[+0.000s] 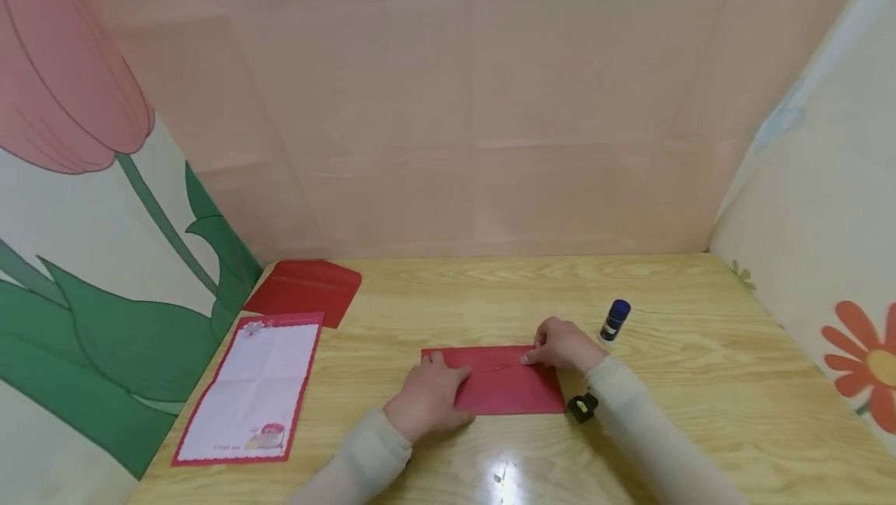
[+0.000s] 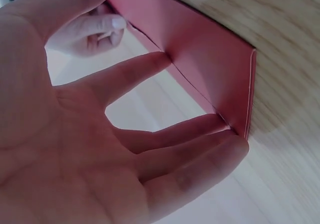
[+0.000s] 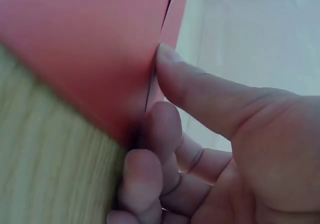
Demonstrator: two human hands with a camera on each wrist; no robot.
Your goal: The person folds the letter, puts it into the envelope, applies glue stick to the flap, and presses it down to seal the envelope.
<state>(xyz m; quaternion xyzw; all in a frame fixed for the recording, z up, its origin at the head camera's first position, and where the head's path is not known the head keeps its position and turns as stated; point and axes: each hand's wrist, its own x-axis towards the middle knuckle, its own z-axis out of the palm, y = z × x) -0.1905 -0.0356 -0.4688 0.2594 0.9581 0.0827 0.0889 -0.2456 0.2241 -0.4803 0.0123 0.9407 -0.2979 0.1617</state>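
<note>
Red envelope (image 1: 500, 400) is lying flat on the counter (image 1: 686, 287), long side facing the person, and both hands are on it. Left grip (image 1: 430, 398) is pretty relaxed: fingers spread and mostly straight, tips resting on the envelope's left end, right along the flap line. Right grip (image 1: 567, 345) sits over the envelope's far right part, thumb tip right at the flap edge, other fingers bent and touching the paper next to it. Honestly can't tell if that one's pinching the flap or just pressing on it. The envelope's middle shows between the two. Glue stick (image 1: 614, 320) with a blue cap stands beyond the envelope to its right. Well off to the envelope's left there's a red-bordered letter (image 1: 259, 380), plus a spare envelope (image 1: 301, 291) farther back on that same side.
</note>
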